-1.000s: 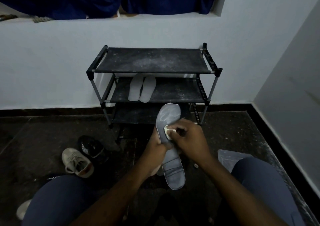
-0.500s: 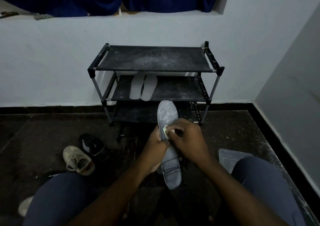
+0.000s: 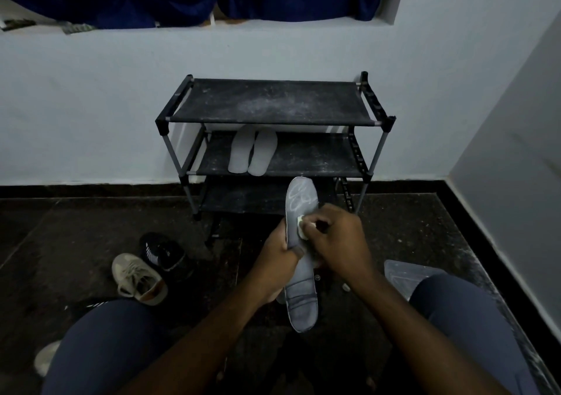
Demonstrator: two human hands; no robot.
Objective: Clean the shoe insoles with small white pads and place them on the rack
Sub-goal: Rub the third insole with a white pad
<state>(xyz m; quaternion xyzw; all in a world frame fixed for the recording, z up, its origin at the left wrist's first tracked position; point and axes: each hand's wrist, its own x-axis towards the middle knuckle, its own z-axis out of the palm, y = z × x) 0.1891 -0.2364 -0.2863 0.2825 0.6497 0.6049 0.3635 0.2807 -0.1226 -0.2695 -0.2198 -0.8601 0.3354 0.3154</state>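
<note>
Gripping long grey insole [image 3: 300,291], axis 12-to-6, in my left hand [image 3: 273,264]; right hand [image 3: 340,243] pinches small white pad [image 3: 301,227] toward 12.

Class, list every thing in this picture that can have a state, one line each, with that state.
grey insole: held off the floor, pale swirl marks at its far end
white pad: pressed on the grey insole
left hand: grips the grey insole
right hand: pinches the white pad
white insoles: side by side on the middle shelf
shoe rack: standing, dusty
beige sneaker: on the floor
black sneaker: on the floor
</note>
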